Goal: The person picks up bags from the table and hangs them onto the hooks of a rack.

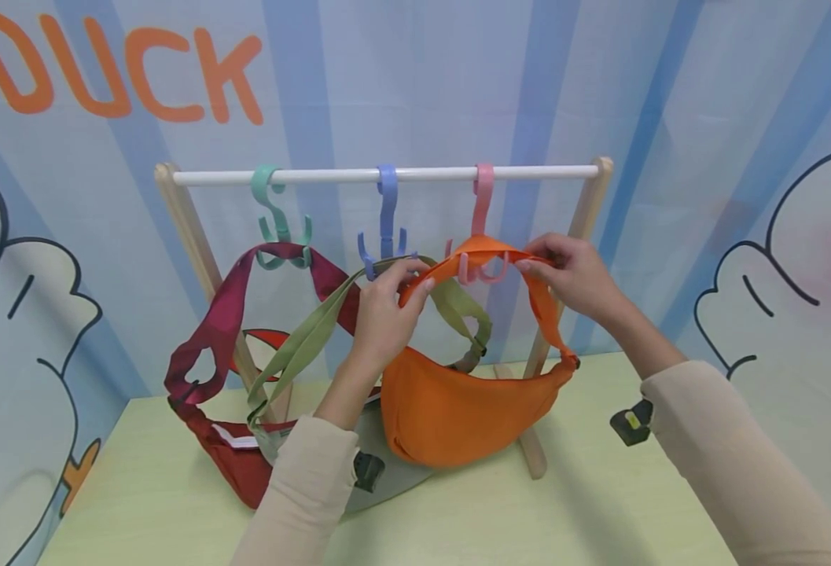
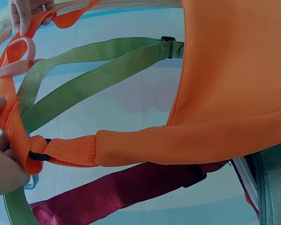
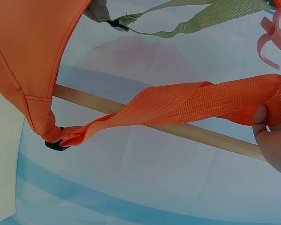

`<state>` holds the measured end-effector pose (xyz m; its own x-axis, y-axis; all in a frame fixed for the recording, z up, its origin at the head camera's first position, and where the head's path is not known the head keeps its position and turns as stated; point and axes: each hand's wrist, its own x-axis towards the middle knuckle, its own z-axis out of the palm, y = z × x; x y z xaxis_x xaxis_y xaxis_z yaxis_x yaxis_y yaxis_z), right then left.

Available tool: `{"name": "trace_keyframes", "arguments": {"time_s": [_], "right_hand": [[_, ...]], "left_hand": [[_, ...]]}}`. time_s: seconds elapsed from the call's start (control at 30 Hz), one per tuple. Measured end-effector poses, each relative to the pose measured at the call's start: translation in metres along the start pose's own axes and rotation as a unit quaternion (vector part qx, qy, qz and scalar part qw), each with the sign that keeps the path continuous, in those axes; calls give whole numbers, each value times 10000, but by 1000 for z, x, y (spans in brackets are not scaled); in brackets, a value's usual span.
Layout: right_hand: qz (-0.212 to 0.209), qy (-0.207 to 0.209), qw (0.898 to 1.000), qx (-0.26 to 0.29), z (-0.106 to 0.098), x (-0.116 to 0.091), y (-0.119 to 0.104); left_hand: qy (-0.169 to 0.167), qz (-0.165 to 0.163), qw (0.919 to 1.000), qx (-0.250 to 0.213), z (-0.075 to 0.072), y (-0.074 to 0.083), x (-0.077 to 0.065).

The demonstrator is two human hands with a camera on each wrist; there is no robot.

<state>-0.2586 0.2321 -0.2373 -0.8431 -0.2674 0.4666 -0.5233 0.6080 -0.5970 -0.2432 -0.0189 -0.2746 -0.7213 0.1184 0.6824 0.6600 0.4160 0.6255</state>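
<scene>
An orange crossbody bag (image 1: pixel 472 409) hangs by its strap (image 3: pixel 187 105) over the pink hook (image 1: pixel 483 196) in the head view. My left hand (image 1: pixel 387 310) pinches the strap to the left of that hook. On the hook's other side, my right hand (image 1: pixel 574 271) pinches the strap between thumb and fingers. In the left wrist view, the strap passes over the pink hook's prongs (image 2: pixel 23 61), with a black slider (image 2: pixel 39 156) close to my left fingers. The bag's body hangs below both hands, in front of a grey-green bag (image 1: pixel 387 472).
A white rail (image 1: pixel 330 176) on wooden legs (image 1: pixel 192 232) carries the hooks. The green hook (image 1: pixel 270 204) bears a dark red bag (image 1: pixel 234 464); the blue hook (image 1: pixel 387 204) bears the green strap (image 1: pixel 309 338). The bags' lower parts reach the pale tabletop (image 1: pixel 139 472).
</scene>
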Motion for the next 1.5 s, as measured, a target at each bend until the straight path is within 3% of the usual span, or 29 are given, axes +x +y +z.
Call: {"name": "trace_keyframes", "arguments": {"time_s": [0.37,0.77,1.13,1.5], "right_hand": [[245,-95,9990,351,-1,0,-1],[143,-200,9984,501,-3,0,3],[314,-232,9974,605,-3,0,0],[304,-107,9978,586,-6,-1,1]], "left_hand": [[-169,-90,9998,-45,0,2,2],[-279,-186,9994,-40,1,3,2],[-410,-336,9976,-435,3,4,1],[-452,-752,9943,-612,3,8,1]]}}
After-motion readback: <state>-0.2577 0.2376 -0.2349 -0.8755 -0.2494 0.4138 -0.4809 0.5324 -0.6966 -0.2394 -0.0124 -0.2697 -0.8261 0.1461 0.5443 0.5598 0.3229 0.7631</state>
